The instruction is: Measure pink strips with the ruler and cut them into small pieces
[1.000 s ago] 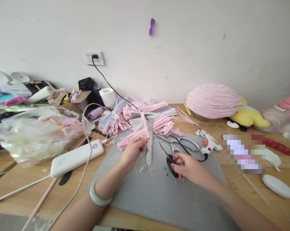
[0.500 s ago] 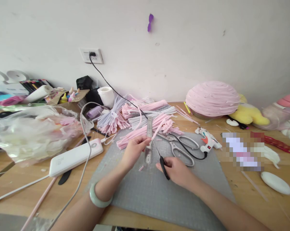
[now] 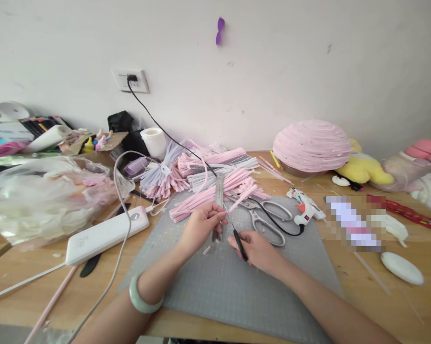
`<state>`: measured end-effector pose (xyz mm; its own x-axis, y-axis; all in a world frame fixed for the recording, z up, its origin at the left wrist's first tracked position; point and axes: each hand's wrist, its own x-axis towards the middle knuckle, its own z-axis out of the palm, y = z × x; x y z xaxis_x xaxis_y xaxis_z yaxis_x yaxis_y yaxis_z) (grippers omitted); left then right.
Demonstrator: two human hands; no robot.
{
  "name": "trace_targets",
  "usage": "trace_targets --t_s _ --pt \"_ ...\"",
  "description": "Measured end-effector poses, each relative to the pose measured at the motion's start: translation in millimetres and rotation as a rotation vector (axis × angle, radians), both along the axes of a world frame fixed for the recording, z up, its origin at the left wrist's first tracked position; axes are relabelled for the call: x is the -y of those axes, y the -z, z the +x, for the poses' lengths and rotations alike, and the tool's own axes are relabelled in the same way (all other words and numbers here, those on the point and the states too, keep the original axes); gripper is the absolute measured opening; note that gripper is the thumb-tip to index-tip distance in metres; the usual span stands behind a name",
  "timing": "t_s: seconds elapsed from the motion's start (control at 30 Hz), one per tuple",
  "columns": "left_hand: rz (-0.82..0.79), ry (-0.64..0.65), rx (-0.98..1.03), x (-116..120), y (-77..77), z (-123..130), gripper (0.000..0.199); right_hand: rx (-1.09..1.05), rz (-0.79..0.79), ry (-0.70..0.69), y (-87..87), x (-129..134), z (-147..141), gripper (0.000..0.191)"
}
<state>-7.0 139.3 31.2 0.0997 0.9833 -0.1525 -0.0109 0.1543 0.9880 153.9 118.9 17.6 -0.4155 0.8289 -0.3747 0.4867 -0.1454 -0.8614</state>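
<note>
My left hand [image 3: 203, 228] pinches a pink pipe cleaner [image 3: 243, 197] near its lower end. The strip slants up and to the right. In my right hand [image 3: 258, 248] is a small pair of scissors with black handles [image 3: 240, 244]; its thin blades point up-left, close to the left fingertips. Whether the blades touch the strip I cannot tell. Beneath the left fingers a metal ruler [image 3: 219, 188] lies on the grey cutting mat [image 3: 208, 291]. A small pink offcut [image 3: 207, 250] rests beside it. Bunches of pink pipe cleaners [image 3: 194, 201] lie just beyond.
Large grey-handled scissors [image 3: 268, 234] and a white glue gun [image 3: 306, 217] lie to the right. A black cord [image 3: 168, 134] crosses from the wall socket. At left are a white power bank [image 3: 108, 234] and a plastic bag [image 3: 50, 200]. A pink dome [image 3: 311, 145] stands behind.
The pink pipe cleaner now leans further to the right. The small scissors have turned slightly, and my right hand has shifted a little left. The whole view has moved slightly.
</note>
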Motion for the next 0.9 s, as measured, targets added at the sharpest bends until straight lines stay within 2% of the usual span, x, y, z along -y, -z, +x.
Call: trace_targets --t_s 0.63,0.9 --pt "0.016 0.003 -0.048 1.6 0.5 1.0 0.019 -0.025 -0.045 -0.021 10.3 -1.4 4.2 0.043" --pt "0.045 0.018 -0.075 2.6 1.0 0.6 0.018 0.001 -0.069 -0.025 7.2 -3.6 3.4 0.043"
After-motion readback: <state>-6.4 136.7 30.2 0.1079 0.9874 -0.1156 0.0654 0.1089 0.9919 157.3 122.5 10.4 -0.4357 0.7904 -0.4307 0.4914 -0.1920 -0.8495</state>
